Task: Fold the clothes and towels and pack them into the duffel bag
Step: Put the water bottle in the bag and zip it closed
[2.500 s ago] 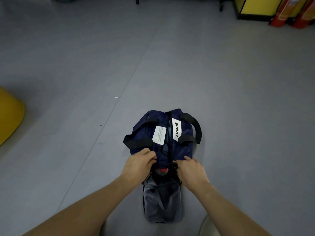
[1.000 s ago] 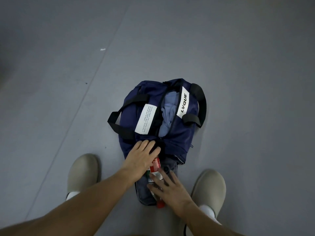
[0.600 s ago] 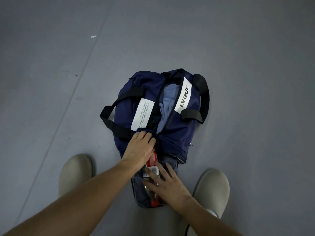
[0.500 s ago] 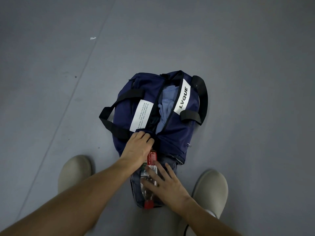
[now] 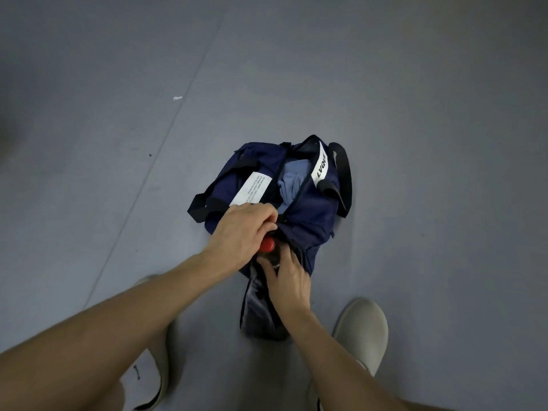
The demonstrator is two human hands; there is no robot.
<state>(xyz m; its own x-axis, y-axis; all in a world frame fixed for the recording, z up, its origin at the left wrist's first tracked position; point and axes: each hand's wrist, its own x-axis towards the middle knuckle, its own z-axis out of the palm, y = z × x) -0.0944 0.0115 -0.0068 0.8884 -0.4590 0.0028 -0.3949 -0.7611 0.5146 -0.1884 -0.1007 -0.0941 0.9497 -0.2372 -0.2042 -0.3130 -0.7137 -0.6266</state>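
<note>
The smooth grey floor [image 5: 415, 114] fills the view, and the navy-blue fabric duffel bag [image 5: 308, 215] sits near its middle, well apart from every edge of the frame, with bare floor open to the left, right and far side. Its main zip gapes, and a folded light-blue cloth [image 5: 292, 180] lies inside, so the packing looks largely done. The left hand [image 5: 240, 232] has its fingers curled into the bag's fabric at the near end of the opening, holding it up. The right hand [image 5: 292, 284] is bent round a clear plastic bottle with a red part [image 5: 267, 244] above the grey end pocket [image 5: 258, 315]. Half a second ago the bottle lay long and plain along that pocket; now only the red part and a little clear plastic show between the hands, so it seems to be going in under the lifted fabric. A beige shoe [image 5: 361, 330] stands just beside the pocket on the right, the one tight spot. Zipping up is probably next.
</note>
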